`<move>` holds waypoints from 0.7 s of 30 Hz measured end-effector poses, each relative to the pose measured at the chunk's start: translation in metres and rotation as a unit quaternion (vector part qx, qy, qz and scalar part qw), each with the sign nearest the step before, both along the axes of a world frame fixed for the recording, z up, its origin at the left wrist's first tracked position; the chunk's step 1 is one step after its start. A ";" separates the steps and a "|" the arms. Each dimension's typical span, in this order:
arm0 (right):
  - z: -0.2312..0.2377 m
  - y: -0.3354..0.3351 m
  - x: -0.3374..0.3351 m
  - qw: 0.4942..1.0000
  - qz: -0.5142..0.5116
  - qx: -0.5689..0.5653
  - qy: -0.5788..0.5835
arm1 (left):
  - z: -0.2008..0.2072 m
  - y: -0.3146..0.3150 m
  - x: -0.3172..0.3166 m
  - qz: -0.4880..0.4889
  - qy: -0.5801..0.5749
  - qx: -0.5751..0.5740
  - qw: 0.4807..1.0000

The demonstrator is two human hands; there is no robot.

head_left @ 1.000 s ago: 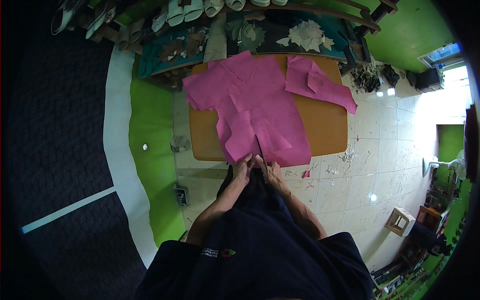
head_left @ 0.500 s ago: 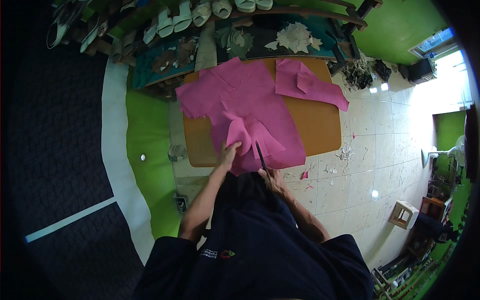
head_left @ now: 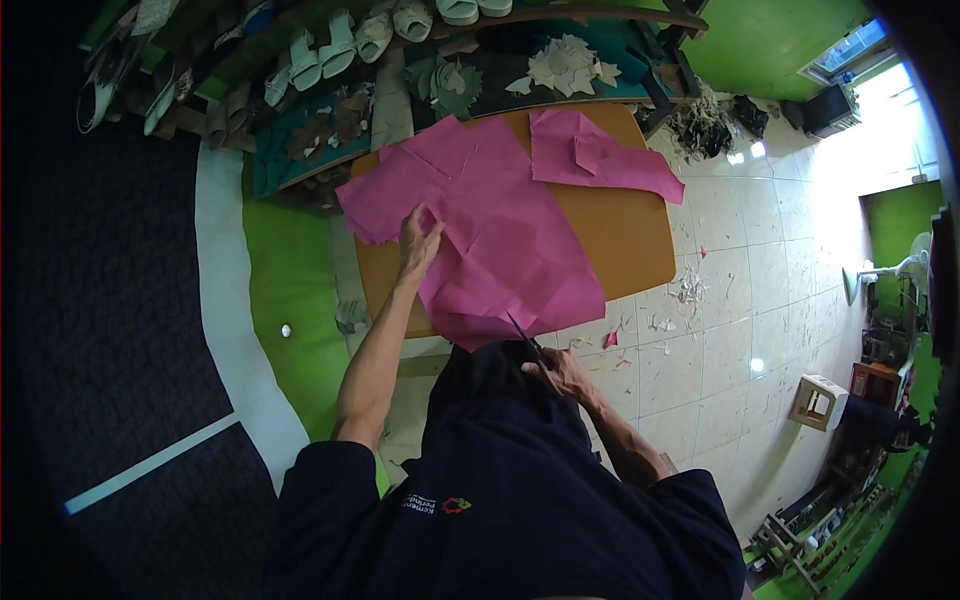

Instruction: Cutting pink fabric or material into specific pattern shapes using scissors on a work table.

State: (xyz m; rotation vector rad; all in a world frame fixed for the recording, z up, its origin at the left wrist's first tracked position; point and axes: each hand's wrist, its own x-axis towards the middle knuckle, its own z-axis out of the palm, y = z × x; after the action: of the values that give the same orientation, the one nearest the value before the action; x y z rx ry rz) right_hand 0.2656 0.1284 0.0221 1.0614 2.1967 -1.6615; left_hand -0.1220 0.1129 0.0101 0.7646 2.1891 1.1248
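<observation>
A large pink sheet [head_left: 500,210] of leather-like material lies creased over the orange-brown table [head_left: 630,235], its near edge hanging toward my lap. By the notch in its left side, my left hand [head_left: 420,245] hovers at the sheet, thumb and fingers apart. My right hand [head_left: 562,373] grips dark scissors [head_left: 523,332] in front of the table's near edge. The slim blades point up and left over the sheet's near part, and my fingers partly hide the handles. A separate pink piece [head_left: 600,155], with a small folded bit on it, lies at the far right of the table.
Behind the table, a low shelf holds pale cut pieces [head_left: 570,68] and grey-green ones [head_left: 445,85]. Sandals [head_left: 335,45] line the rack above. Scraps [head_left: 690,285] litter the tiled floor at right, near a cream stool [head_left: 818,402] and a fan [head_left: 910,265].
My left hand has let go of the lifted pink flap and moved up and left. The flap now lies down on the sheet. My right hand has shifted slightly right and down with the scissors.
</observation>
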 end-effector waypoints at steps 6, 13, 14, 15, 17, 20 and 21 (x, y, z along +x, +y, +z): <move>0.001 -0.009 -0.004 0.997 -0.060 -0.038 -0.031 | -0.019 -0.068 0.074 0.130 -0.125 0.010 0.984; -0.002 -0.028 0.006 0.996 -0.007 -0.035 -0.077 | -0.034 -0.103 0.157 0.251 -0.568 0.045 0.782; 0.001 -0.032 0.007 0.996 -0.018 -0.041 -0.073 | -0.037 -0.101 0.157 0.260 -0.575 0.065 0.773; 0.004 -0.036 0.006 0.996 -0.025 -0.041 -0.074 | -0.040 -0.096 0.156 0.266 -0.582 0.085 0.764; 0.009 -0.044 0.003 0.995 -0.034 -0.049 -0.080 | -0.043 -0.090 0.160 0.274 -0.564 0.097 0.773; 0.011 -0.060 -0.006 0.993 -0.067 -0.059 -0.072 | -0.042 -0.082 0.164 0.294 -0.533 0.133 0.782; 0.011 -0.065 -0.009 0.993 -0.075 -0.059 -0.073 | -0.039 -0.078 0.165 0.309 -0.518 0.161 0.781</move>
State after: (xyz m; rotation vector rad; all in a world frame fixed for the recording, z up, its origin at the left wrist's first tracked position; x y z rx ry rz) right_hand 0.2563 0.0635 0.0326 1.2982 1.9452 -1.6908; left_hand 0.0431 0.0350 -0.0286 -0.4967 1.2614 1.7009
